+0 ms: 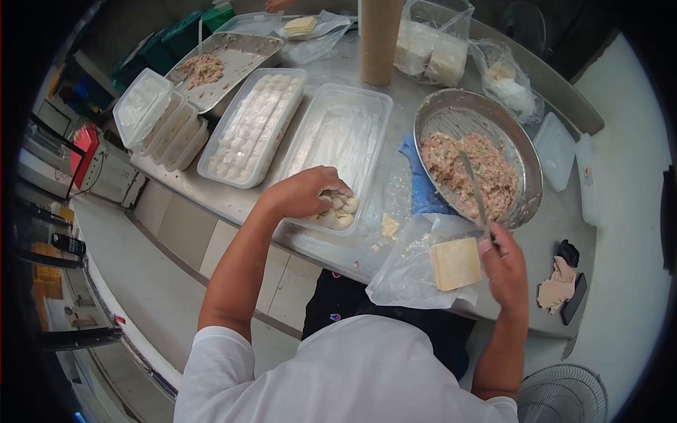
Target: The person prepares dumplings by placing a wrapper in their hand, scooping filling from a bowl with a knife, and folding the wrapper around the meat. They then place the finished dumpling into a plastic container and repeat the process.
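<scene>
"Stainless counter (557, 218) is seen from above, crowded with trays. What is held over it?"

"A flat metal spreader (474, 190) is gripped at its handle by the right hand (504, 264), with the fingers closed round it. Its long axis is laid diagonally: the handle is near the person, the blade is pointed away and slightly left, and the tip is sunk in the minced filling (458, 169) of a metal bowl (458, 116)."

"And the other hand?"

"The left hand (303, 194) is curled, palm down, over folded dumplings (342, 211) at the near end of a clear tray (345, 127). They are touched by the fingertips, but whether one is pinched cannot be told."

"What is found around?"

"A stack of square wrappers (455, 263) is laid on a plastic bag (402, 271), just beside the right hand. A blue cloth (423, 190) is tucked between bowl and tray — and a second tray (254, 127), filled in rows, is set to the left."
</scene>
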Motion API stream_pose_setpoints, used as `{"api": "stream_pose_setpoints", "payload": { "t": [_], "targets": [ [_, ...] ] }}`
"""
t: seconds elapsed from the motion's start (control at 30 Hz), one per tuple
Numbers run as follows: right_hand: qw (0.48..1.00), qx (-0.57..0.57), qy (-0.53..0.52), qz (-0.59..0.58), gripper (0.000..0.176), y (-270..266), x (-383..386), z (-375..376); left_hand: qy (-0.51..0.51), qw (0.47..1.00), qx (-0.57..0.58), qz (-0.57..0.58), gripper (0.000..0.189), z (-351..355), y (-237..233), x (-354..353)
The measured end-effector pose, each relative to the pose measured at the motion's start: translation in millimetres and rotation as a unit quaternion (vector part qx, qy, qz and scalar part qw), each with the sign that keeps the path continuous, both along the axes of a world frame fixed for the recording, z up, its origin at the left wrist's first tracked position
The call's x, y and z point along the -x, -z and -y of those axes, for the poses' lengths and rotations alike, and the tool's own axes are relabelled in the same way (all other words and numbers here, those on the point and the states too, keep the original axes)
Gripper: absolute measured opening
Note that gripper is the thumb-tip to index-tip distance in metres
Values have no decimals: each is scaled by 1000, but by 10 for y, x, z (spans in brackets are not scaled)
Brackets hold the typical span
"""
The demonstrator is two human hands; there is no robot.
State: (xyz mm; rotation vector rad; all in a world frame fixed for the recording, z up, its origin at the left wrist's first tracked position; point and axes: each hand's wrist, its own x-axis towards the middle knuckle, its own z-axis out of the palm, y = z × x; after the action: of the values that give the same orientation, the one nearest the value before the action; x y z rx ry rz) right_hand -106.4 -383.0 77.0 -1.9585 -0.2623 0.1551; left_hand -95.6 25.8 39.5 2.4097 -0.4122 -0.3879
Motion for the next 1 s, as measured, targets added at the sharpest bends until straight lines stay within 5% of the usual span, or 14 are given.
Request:
{"api": "stream_pose_setpoints", "payload": {
  "t": [0.03, 0.1, 0.2, 0.53, 1.0],
  "targets": [
    [1000, 1, 4, 0, 25, -89, -52, 51, 5, 1000, -1, 3, 51, -4, 12, -4],
    [946, 228, -27, 227, 25, -285, -174, 125, 3, 1000, 8, -6, 49, -17, -22, 0],
    [911, 317, -34, 261, 25, -392, -278, 242, -16, 1000, 24, -4, 46, -20, -99, 34],
    [931, 265, -16, 251, 20, -242, -182, 315, -29, 996, -20, 80, 25, 70, -96, 28],
    [950, 241, -1, 199, 19, -185, -96, 360, 10, 999, -10, 46, 36, -28, -111, 7]
  ]
}}
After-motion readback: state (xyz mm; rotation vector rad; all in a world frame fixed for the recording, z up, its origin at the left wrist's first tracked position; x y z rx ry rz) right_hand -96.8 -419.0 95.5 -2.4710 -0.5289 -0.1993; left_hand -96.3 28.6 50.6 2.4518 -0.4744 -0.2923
